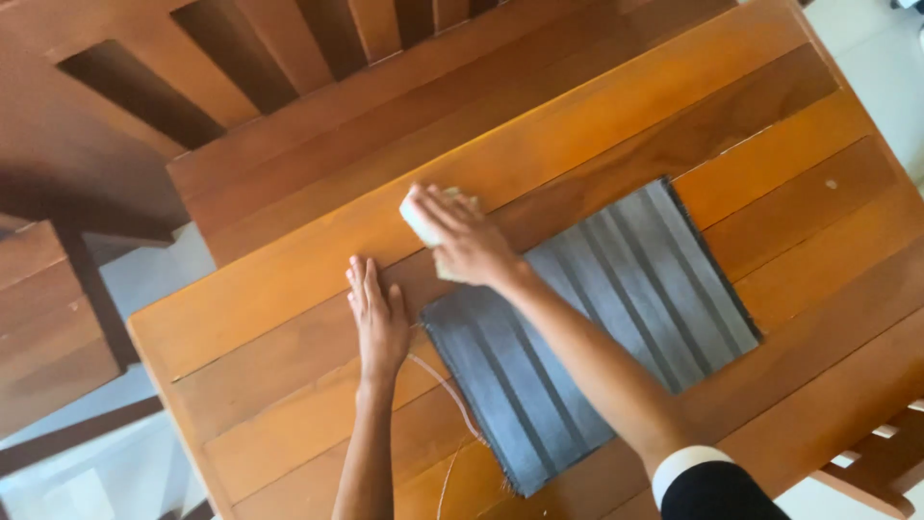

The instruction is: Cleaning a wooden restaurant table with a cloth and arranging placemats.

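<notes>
A pale sponge-like pad (pixel 421 218) sits on the wooden slatted table (pixel 597 125), just beyond the far left corner of a grey striped placemat (pixel 597 327). The right hand (pixel 469 241) covers most of the pad and presses it to the table; the fingers (pixel 445 204) are curled together over the pad, clamped on it. Only the pad's left end shows past the hand.

The left hand (pixel 377 318) lies flat on the table just left of the placemat, palm down, fingers (pixel 360 281) straight, close together and pointing away; it holds nothing. The two hands are near each other but apart.

The placemat lies at an angle to the planks, its near edge frayed. A thin loose thread (pixel 448 390) trails from that side across the table towards the near edge. The right forearm crosses over the placemat; a dark sleeve with a white cuff (pixel 688 460) shows at the near edge.

A wooden chair (pixel 241 58) with a slatted back stands at the far side of the table. Pale floor (pixel 866 48) shows at the far right.
</notes>
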